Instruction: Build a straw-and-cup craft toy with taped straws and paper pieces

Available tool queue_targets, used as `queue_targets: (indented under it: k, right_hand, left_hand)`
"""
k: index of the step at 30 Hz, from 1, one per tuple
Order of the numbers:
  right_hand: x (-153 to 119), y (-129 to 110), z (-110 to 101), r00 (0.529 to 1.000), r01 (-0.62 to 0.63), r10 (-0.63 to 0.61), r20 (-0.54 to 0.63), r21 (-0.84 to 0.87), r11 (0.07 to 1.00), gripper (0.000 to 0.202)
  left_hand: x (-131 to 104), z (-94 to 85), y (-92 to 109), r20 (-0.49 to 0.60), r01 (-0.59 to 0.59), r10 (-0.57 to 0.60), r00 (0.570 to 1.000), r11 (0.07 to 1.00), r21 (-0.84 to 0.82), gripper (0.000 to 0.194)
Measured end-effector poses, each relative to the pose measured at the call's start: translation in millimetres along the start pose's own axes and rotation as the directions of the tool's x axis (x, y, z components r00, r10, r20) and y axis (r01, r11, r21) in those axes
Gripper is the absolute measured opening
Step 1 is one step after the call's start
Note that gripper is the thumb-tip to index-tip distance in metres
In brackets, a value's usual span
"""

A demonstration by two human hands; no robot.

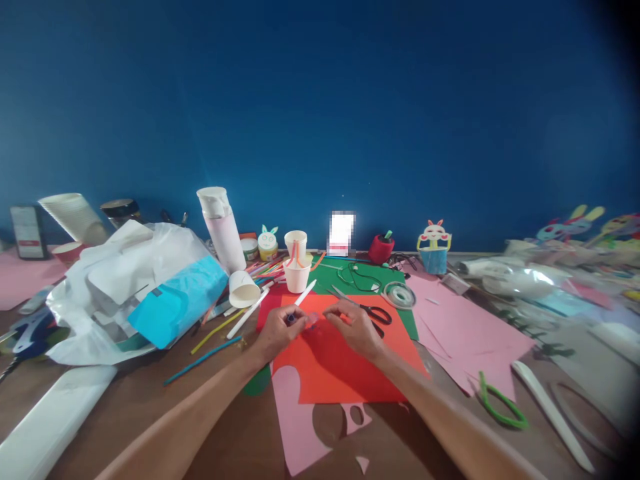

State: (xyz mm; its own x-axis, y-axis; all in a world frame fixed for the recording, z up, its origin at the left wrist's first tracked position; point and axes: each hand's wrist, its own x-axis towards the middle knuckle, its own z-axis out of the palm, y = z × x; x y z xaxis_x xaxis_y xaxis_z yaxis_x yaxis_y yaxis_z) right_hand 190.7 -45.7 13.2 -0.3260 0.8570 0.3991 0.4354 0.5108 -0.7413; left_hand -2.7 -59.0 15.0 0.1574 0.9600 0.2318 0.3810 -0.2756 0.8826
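Observation:
My left hand (pixel 281 331) is closed above orange paper (pixel 345 373), with a small dark round-ended thing (pixel 291 320) showing at its curled fingers. At its fingertips is a small, pale pinkish piece (pixel 313 319), too blurred to name. My right hand (pixel 354 328) faces it with fingers pinched; whatever is between them is too small to make out. Black-handled scissors (pixel 379 315) lie just beyond the right hand, partly hidden by it. A white pen-like stick (pixel 306 292) points away behind the left hand. Two stacked paper cups (pixel 297 277) with orange strips stand beyond.
Pink paper (pixel 465 333) lies right, near a tape roll (pixel 399 294) and green pipe cleaner (pixel 503 403). Cut pink paper (pixel 295 440) lies in front. At left are a plastic bag (pixel 85 300), a tipped cup (pixel 244 289) and a tall cup stack (pixel 223 230). A blue wall rises behind.

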Motion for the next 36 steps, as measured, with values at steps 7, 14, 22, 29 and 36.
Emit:
queue_targets:
  k: [7,14,22,29,36]
  right_hand:
    - [-4,-13,8,0.985,-0.156,0.143,0.100,0.134,0.979,0.016]
    - [-5,-12,12,0.979,-0.190,0.178,0.102,0.127,0.974,0.016]
    - [-7,-5,13,0.980,-0.170,0.153,0.126,0.134,0.976,0.016]
    - [-9,-5,14,0.980,-0.160,0.141,0.143,0.130,0.979,0.018]
    - [-8,-5,14,0.983,-0.142,0.124,0.133,0.137,0.980,0.018]
  left_hand:
    - [-3,3.0,2,0.062,-0.021,0.023,0.998,0.999,-0.026,0.019]
    - [-5,3.4,0,0.100,-0.038,0.042,0.994,0.998,-0.044,0.016]
    - [-5,3.2,2,0.116,-0.057,0.059,0.991,0.998,-0.016,0.016]
    - [-5,3.5,-1,0.112,-0.057,0.060,0.992,0.998,-0.030,0.016]
    - [-6,3.2,2,0.125,-0.055,0.061,0.990,0.997,-0.053,0.016]
